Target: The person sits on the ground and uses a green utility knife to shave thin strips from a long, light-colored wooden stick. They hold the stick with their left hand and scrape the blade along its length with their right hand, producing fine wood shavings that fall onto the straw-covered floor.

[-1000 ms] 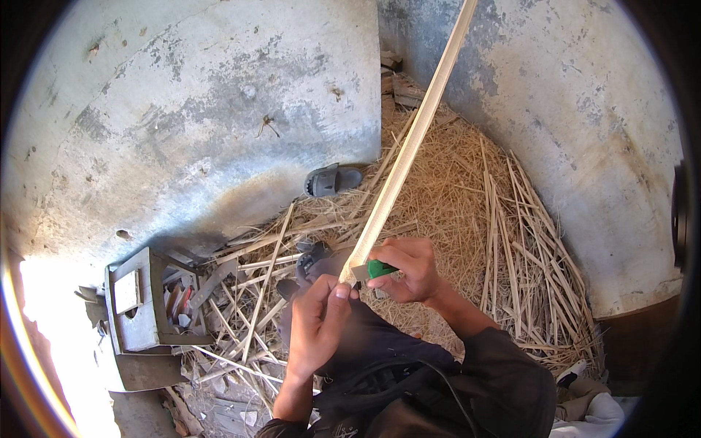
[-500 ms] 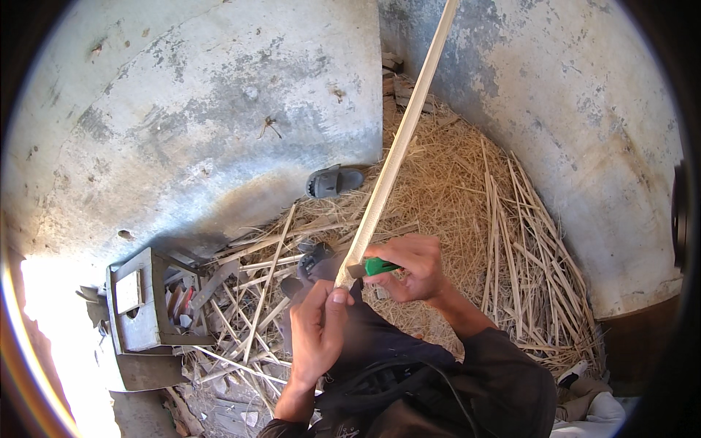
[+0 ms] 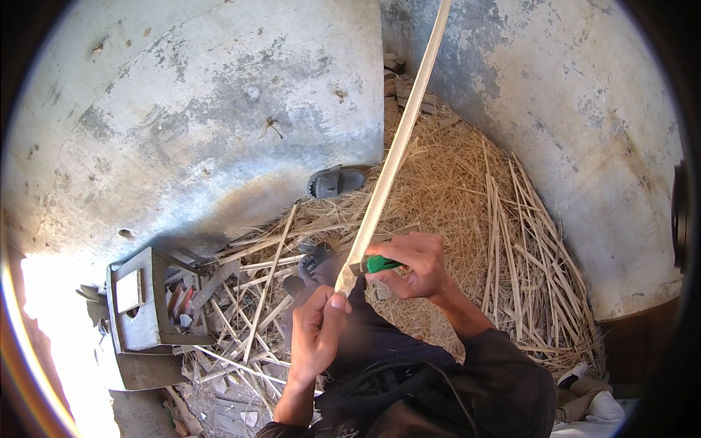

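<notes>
A long, pale strip of split wood (image 3: 395,155) slants from my lap up past the top edge of the picture. Its lower end is pinched by my left hand (image 3: 316,330), the thumb lying along the top. My right hand (image 3: 419,266) is closed round the green handle of a small knife (image 3: 381,263). Its short grey blade is against the right side of the strip, just above my left fingertips. Part of the handle is hidden by my right fingers.
Pale shavings (image 3: 438,175) cover the floor ahead, with a pile of loose strips (image 3: 537,270) along the right wall. Left of me stands a worn wooden box (image 3: 139,332) holding scraps, with more strips strewn beside it. A dark sandal (image 3: 336,182) lies by the far wall.
The upper end of the strip has swung slightly left. Both hands keep their grips, and the blade stays near the strip's lower end.
</notes>
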Demonstrator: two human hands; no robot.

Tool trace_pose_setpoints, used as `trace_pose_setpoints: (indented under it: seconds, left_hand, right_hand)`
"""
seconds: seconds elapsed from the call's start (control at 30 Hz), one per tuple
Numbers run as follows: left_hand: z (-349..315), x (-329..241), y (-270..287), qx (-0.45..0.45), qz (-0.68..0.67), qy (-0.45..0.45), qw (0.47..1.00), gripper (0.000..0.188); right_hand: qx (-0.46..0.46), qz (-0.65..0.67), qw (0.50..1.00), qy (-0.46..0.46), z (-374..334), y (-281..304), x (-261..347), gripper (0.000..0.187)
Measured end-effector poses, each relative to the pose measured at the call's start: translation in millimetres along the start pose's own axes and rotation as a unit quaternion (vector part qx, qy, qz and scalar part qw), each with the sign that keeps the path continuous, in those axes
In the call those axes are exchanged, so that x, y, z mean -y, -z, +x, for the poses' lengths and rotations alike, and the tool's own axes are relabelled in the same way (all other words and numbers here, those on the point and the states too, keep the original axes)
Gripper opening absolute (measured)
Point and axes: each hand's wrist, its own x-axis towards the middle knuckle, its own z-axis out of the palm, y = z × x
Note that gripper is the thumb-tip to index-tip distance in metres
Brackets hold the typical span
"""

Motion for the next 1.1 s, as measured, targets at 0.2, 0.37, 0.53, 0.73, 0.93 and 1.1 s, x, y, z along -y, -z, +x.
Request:
trace_pose_setpoints:
  seconds: [0.2,0.37,0.53,0.73,0.93,1.1]
  left_hand:
    - [0,9,2,0.016,0.025,-0.032,0.999,0.036]
    - [-3,11,3,0.011,0.015,-0.023,1.0,0.036]
    - [-10,4,4,0.024,0.021,0.024,0.999,0.033]
    - [-35,32,8,0.064,0.024,0.039,0.997,0.033]
    - [-36,26,5,0.052,0.007,0.061,0.997,0.03]
    - [-19,26,5,0.061,0.056,0.01,0.997,0.033]
  right_hand:
    - [-0.039,0.02,0.999,-0.007,-6,-8,-13,0.032]
    - [-0.006,0.012,1.0,-0.014,-1,0,-8,0.03]
    - [-0.083,0.036,0.994,-0.059,-11,-3,-30,0.026]
    - [-0.154,0.022,0.976,-0.153,-9,38,-88,0.041]
    - [-0.135,0.233,0.943,-0.195,-27,31,-88,0.041]
    - [-0.087,0.407,0.879,-0.232,-11,3,-27,0.035]
